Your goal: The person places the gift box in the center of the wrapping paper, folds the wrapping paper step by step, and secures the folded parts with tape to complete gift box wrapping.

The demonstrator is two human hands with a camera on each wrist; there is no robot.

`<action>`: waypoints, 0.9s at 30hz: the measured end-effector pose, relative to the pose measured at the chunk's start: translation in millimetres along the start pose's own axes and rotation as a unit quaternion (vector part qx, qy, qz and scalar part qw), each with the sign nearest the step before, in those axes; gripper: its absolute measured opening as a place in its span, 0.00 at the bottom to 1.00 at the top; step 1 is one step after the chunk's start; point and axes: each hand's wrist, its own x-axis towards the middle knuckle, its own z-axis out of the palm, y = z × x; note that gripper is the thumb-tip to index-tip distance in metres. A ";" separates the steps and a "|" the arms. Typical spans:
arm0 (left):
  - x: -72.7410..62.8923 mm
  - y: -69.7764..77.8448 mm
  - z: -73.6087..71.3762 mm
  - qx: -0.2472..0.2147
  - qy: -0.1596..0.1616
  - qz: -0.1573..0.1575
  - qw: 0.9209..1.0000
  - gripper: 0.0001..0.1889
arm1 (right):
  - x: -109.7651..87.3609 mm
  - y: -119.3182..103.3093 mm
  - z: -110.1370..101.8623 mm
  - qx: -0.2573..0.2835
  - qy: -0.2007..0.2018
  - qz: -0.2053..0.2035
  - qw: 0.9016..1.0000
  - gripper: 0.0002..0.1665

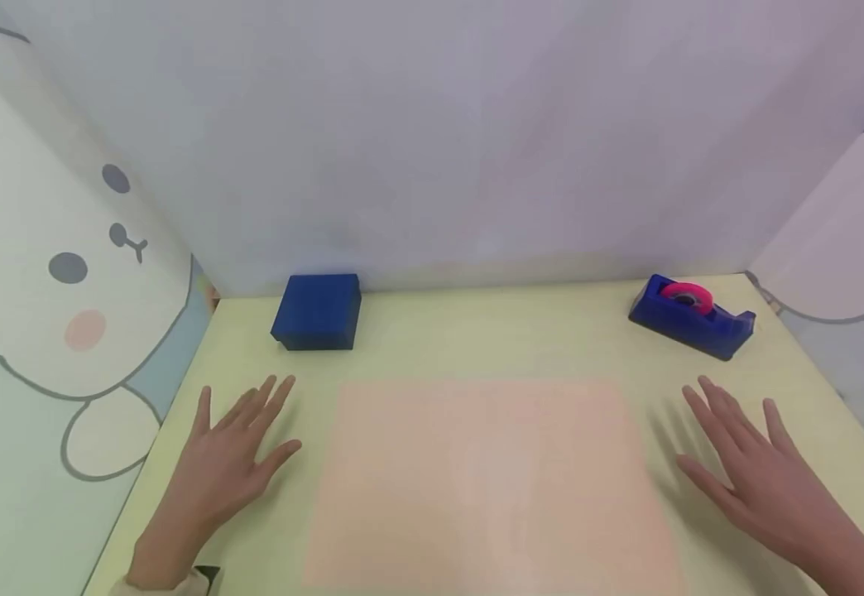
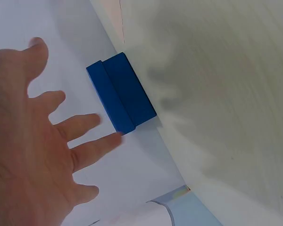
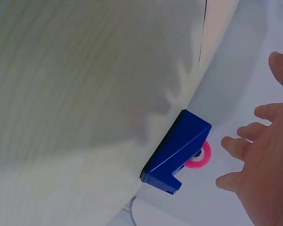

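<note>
My left hand (image 1: 225,465) hovers palm down over the left side of the table, fingers spread, holding nothing. Just beyond its fingertips sits a dark blue box (image 1: 316,310); the left wrist view shows the box (image 2: 121,93) with a lid-like upper part. On the right, my other hand (image 1: 763,480) is also spread above the table with nothing in it. Past those fingers stands a blue tape dispenser (image 1: 688,327) with a bright pink tape roll (image 1: 688,295) in it. The right wrist view has the dispenser (image 3: 172,153) beside the spread fingers.
A pale pink rectangular sheet (image 1: 495,488) lies on the light yellow table (image 1: 492,331) between the hands. Behind the table hangs a pale curtain (image 1: 432,141). Cartoon-printed cloth (image 1: 22,207) borders the left side, and similar cloth (image 1: 856,240) the right.
</note>
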 end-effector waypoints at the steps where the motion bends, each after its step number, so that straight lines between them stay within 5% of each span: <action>1: 1.8 0.8 -0.7 -0.003 0.004 0.002 1.000 0.41 | 2.5 -1.7 -0.4 0.003 0.008 -0.004 1.000 0.53; 15: 35.9 -4.8 -3.9 -0.008 0.058 -0.014 0.998 0.33 | 63.7 -32.6 -4.0 0.002 0.046 -0.059 0.997 0.46; 27: 42.7 -26.2 2.5 -0.020 0.079 -0.072 0.994 0.33 | 117.5 -75.3 4.5 0.057 0.034 -0.079 0.995 0.42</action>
